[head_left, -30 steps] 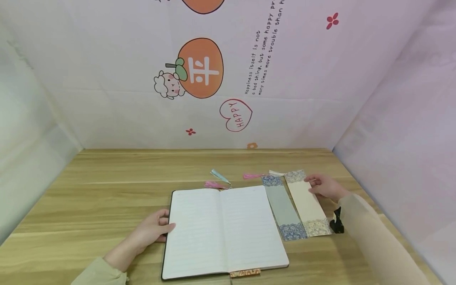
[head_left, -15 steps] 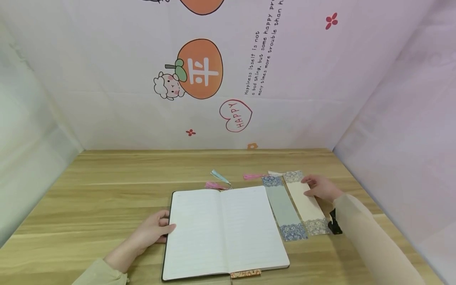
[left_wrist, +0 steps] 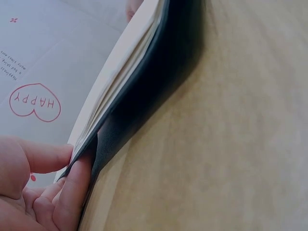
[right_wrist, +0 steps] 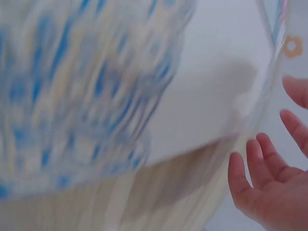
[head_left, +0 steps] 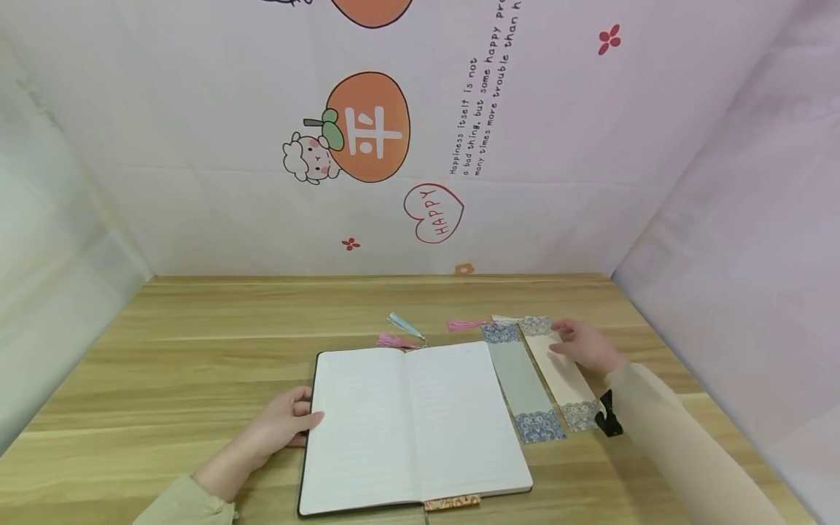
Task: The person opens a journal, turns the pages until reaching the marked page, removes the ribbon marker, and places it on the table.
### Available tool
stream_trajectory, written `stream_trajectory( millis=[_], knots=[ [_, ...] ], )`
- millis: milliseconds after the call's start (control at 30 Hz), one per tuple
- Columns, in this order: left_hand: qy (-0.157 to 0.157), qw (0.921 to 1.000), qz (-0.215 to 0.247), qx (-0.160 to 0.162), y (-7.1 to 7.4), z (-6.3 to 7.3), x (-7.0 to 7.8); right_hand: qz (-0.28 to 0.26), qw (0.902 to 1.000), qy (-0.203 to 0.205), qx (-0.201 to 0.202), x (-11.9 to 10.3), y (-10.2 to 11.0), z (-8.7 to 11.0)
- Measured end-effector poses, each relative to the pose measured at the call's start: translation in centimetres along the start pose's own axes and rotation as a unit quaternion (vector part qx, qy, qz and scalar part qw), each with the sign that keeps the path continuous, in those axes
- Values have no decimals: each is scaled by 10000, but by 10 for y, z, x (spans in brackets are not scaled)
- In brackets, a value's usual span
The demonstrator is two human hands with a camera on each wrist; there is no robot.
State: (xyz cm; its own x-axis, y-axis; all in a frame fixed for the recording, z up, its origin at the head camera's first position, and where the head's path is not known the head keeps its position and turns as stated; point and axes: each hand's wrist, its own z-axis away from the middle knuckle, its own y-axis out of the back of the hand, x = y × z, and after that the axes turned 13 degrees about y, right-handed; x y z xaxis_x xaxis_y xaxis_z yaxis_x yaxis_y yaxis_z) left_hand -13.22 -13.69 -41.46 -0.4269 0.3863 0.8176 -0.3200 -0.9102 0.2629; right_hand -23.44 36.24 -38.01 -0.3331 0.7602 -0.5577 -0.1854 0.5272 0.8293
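Note:
An open notebook [head_left: 364, 430] with blank lined pages and a dark cover lies in front of me. My left hand [head_left: 282, 423] pinches its left edge; in the left wrist view the thumb [left_wrist: 50, 158] lies on the pages and fingers reach under the cover. On the right, a cream bookmark [head_left: 558, 372] with patterned ends and a white tassel lies on the table. My right hand [head_left: 587, 346] rests at its right edge near the upper end, and its fingers [right_wrist: 257, 166] look loosely extended in the right wrist view.
A grey-green bookmark [head_left: 521, 375] with blue patterned ends and a pink tassel [head_left: 466, 325] lies between notebook and cream bookmark. Light blue [head_left: 405, 324] and pink [head_left: 395, 341] tassels stick out above the notebook. An orange patterned strip [head_left: 451, 503] pokes out below it. Printed cloth walls surround the table.
My right hand and the cream bookmark have shifted slightly left, nearer the grey-green bookmark. The left hand and the notebook have stayed in place.

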Motion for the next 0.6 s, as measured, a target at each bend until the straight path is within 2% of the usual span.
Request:
stream_trajectory(
  millis=[100,200,333,467,600],
  knots=[
    [50,9999,-8,91,-1,0,0,96,9995,171,248,-15,-6,-3],
    [54,9999,-26,151,-1,-1,0,166,9983,475,282,-36,-15,-7],
    [2,9999,-55,85,0,-1,0,98,9958,907,45,-61,-30,-10],
    [-55,10000,-51,-17,0,0,0,-113,9932,1128,-253,-80,-46,-12],
    [-58,10000,-28,-20,0,1,0,95,9876,1519,-388,-94,-61,-15]
  ],
)
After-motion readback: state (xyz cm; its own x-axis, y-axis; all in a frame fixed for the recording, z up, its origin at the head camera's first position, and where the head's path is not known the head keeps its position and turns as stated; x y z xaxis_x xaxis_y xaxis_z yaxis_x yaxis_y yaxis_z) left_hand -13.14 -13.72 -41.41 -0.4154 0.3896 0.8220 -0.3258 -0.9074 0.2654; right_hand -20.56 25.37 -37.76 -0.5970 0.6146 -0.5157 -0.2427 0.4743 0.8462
